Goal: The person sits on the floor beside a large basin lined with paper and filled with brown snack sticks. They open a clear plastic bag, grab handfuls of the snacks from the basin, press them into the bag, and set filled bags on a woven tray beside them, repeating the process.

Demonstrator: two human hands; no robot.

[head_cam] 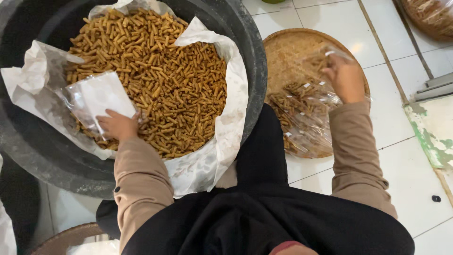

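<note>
Two hands are being worked from a seated position on the white tiled floor (pixel 377 42), a dark lap and tan sleeves filling the near edge of the view. By the left hand (pixel 118 125), a small clear plastic bag (pixel 96 97) is being pinched between thumb and curled fingers and pressed mouth-first into the heap of golden snack sticks (pixel 155 71), probably so that sticks are being scooped straight in. That heap is being kept inside a white paper liner (pixel 226 108) whose edges are being draped over the rim of the big black tub (pixel 250 52), seemingly to keep the food off the tub wall. Open room is being left across the middle of the heap, while the hand is being held near the tub's near-left rim. Further right, the right hand (pixel 343 75) is being closed loosely around a filled bag (pixel 325 54), which is being lowered over the round woven tray (pixel 288 47); how tightly it is gripped cannot be told through the blur. Filled packets (pixel 302 113) are being piled along the tray's near edge, the far half being left bare for more. At the far right corner, another large bag of snacks (pixel 432 16) is being partly shown.
</note>
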